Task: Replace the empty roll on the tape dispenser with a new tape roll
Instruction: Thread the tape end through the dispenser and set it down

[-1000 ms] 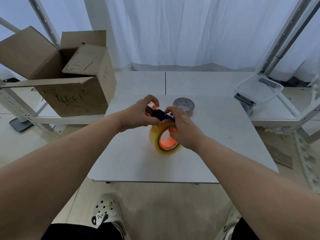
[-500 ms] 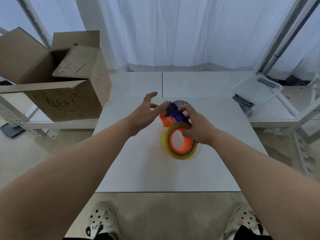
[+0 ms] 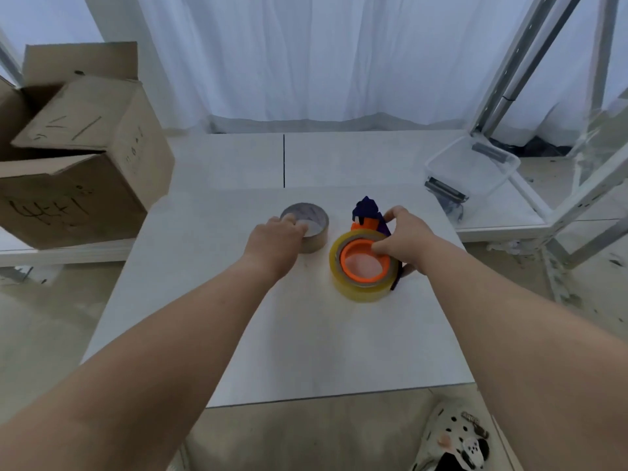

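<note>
Left hand (image 3: 274, 240) is at frame center, fingers curled over the near rim of the empty roll (image 3: 317, 239), gripping it; thumb not visible. The empty roll is a grey-brown cardboard core lying flat on the white table (image 3: 306, 334), hole up, just left of the dispenser and apart from it. Right hand (image 3: 406, 236) is clamped on the tape dispenser (image 3: 366, 208), right of center: thumb presses on the orange hub rim, index finger is up by the dark blue-purple top part, and the remaining fingers are hidden behind the body. The new tape roll (image 3: 360, 294), yellowish and translucent, is seated around the orange hub, and the assembly lies on its side on the table with the hub opening facing up. A dark edge of the dispenser sticks out at the roll's lower right. Whether the tape end is threaded through the front, can't tell. Both forearms run in from the bottom corners. Open cardboard box (image 3: 85, 158) with marker scrawl at upper left, off the table. Clear plastic bin (image 3: 472, 171) at upper right on a lower shelf. White curtain (image 3: 306, 56) across the top. Patterned clog (image 3: 455, 440) at bottom right.
</note>
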A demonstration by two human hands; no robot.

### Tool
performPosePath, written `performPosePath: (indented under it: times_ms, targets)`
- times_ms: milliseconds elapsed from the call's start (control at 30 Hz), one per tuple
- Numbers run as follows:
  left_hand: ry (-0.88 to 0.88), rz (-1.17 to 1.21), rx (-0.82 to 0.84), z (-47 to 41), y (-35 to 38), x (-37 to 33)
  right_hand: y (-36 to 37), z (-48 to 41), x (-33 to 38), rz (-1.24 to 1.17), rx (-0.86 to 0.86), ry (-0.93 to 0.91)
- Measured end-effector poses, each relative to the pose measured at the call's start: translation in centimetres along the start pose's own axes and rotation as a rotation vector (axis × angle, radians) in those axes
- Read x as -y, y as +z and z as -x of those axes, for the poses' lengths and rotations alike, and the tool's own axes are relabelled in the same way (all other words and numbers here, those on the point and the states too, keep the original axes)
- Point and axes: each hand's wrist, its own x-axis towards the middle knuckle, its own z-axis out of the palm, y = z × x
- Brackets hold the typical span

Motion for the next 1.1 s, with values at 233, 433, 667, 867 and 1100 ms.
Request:
performPosePath:
  times_ms: [233, 433, 667, 867, 1100]
  targets:
    - [-0.141, 0.002, -0.018, 2.0, -0.2, 3.7, 1.6, -1.5, 1.7, -0.051, 0.031, -0.029]
    - [0.055, 0.202, -0.066, 2.0, -1.5, 1.9, 2.4, -2.1, 2.5, -0.075, 0.075, -0.027]
    - [0.161, 0.204, 0.031, 1.0, -1.3, -0.3, 2.7, -2.1, 1.3, -0.237, 0.09, -0.018]
    - [0.122, 0.291, 0.033, 1.1, -1.2, -0.4, 3.0, -2.3, 0.7, -0.276, 0.058, -0.038]
    - [0.065, 0.326, -0.019, 1.1, -2.4, 0.1, 2.4, -1.9, 1.3, -0.154, -0.05, -0.09]
